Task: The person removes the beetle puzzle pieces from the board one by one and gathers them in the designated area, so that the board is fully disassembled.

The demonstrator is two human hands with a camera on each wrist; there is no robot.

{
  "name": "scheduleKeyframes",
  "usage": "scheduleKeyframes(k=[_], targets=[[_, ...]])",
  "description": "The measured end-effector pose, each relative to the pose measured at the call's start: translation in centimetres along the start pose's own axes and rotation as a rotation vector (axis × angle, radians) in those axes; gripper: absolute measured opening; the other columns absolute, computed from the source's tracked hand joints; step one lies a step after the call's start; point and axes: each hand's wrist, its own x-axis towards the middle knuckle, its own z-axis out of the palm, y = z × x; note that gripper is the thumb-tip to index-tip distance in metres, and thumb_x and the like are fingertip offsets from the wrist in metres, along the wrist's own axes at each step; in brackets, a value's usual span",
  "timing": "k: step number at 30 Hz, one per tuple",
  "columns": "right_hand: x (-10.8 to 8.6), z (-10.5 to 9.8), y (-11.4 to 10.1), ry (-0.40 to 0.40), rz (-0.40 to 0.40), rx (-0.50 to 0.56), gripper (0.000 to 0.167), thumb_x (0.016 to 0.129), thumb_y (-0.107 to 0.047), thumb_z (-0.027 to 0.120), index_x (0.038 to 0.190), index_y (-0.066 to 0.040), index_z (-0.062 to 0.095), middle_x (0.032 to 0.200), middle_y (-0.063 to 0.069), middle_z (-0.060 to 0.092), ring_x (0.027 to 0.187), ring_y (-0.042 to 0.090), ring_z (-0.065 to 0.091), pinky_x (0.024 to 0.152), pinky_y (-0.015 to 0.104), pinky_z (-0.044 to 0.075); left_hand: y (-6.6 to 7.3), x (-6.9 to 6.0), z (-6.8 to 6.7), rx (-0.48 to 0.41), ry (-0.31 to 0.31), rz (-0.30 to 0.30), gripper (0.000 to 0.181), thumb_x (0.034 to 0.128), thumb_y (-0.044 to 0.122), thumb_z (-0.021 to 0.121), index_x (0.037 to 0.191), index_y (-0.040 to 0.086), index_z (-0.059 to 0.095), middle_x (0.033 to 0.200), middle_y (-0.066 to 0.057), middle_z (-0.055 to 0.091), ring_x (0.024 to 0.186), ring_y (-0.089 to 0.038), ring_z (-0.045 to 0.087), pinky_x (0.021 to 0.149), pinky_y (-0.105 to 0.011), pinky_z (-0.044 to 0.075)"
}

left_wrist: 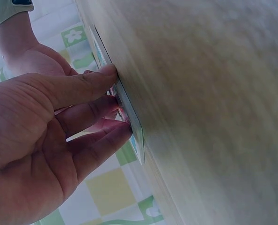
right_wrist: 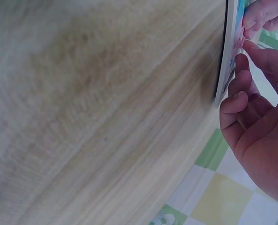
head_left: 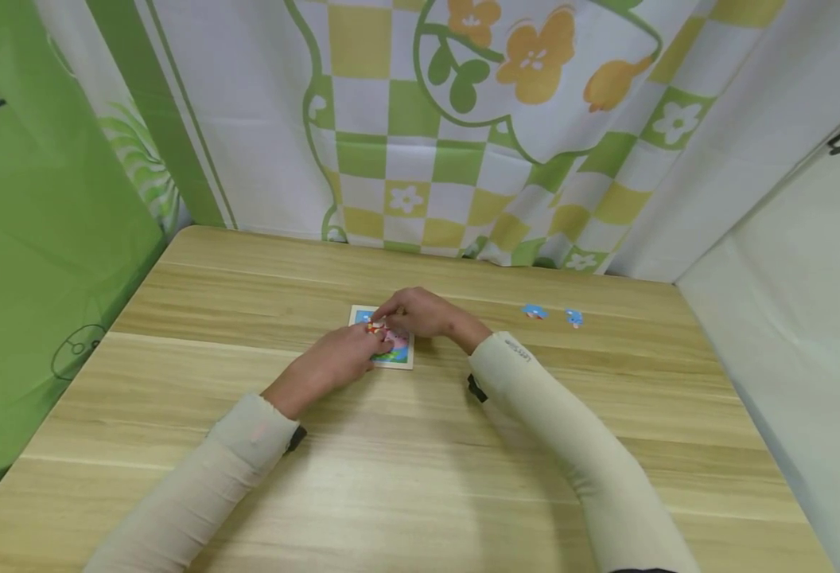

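Note:
A small picture puzzle board (head_left: 403, 364) with a pale wooden frame lies flat on the table. Its picture shows blue, green, pink and red parts. My left hand (head_left: 336, 358) comes in from the lower left, its fairly straight fingers (left_wrist: 99, 145) touching the board and its thumb at the frame's edge. From the right, my right hand (head_left: 423, 312) reaches over the board's upper part. Its thumb tip (right_wrist: 251, 47) meets the picture while other fingers bend in. A small red and yellow patch shows between both hands' fingertips; whether the right hand pinches a puzzle piece is hidden.
Two loose blue puzzle pieces lie on the wooden table (head_left: 391, 477) to the right: one piece (head_left: 534, 311) with some red, another piece (head_left: 573, 317) beside it. A checked curtain (head_left: 420, 167) hangs behind the far edge. Green cloth (head_left: 33, 239) hangs at the left.

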Motion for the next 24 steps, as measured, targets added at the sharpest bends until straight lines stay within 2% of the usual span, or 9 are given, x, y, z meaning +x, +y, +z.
scheduleKeyframes(k=[5,12,19,21,24], targets=[[0.16,0.08,0.02,-0.007,0.004,-0.015,0.026,0.104,-0.008,0.059,0.124,-0.008,0.076,0.122,0.007,0.070,0.111,0.017,0.060,0.100,0.035,0.046,0.10,0.19,-0.10,0.019,-0.021,-0.012,0.028,0.0951,0.009,0.075,0.123,0.006,0.070,0.134,-0.015,0.064,0.125,-0.034,0.059,0.093,-0.045,0.055],[0.32,0.21,-0.10,0.011,0.008,0.005,0.024,0.103,-0.009,0.060,0.120,-0.007,0.077,0.120,0.005,0.071,0.108,0.016,0.059,0.100,0.034,0.045,0.28,0.24,-0.25,-0.007,-0.041,-0.043,0.036,0.0938,0.008,0.076,0.129,0.008,0.070,0.137,-0.016,0.062,0.124,-0.034,0.060,0.092,-0.047,0.055],[0.49,0.13,-0.52,0.064,0.016,0.010,0.019,0.101,-0.007,0.063,0.110,-0.006,0.080,0.119,0.007,0.070,0.116,0.019,0.060,0.102,0.034,0.044,0.32,0.21,-0.49,0.012,-0.048,-0.047,0.025,0.0930,0.010,0.077,0.118,0.008,0.074,0.128,-0.017,0.066,0.120,-0.034,0.061,0.092,-0.047,0.055],[0.53,0.13,-0.55,0.075,0.022,0.004,0.019,0.100,-0.006,0.063,0.109,-0.006,0.080,0.118,0.007,0.071,0.112,0.017,0.061,0.100,0.033,0.045,0.29,0.22,-0.57,0.024,-0.055,-0.036,0.027,0.0926,0.011,0.078,0.119,0.009,0.074,0.132,-0.016,0.065,0.123,-0.033,0.060,0.095,-0.047,0.054],[0.62,0.16,-0.55,0.099,0.046,0.003,0.019,0.102,-0.008,0.061,0.109,-0.007,0.079,0.114,0.004,0.073,0.097,0.015,0.063,0.089,0.031,0.049,0.26,0.23,-0.61,0.045,-0.066,-0.020,0.031,0.0925,0.011,0.078,0.123,0.010,0.074,0.136,-0.016,0.063,0.126,-0.034,0.058,0.097,-0.048,0.052]])
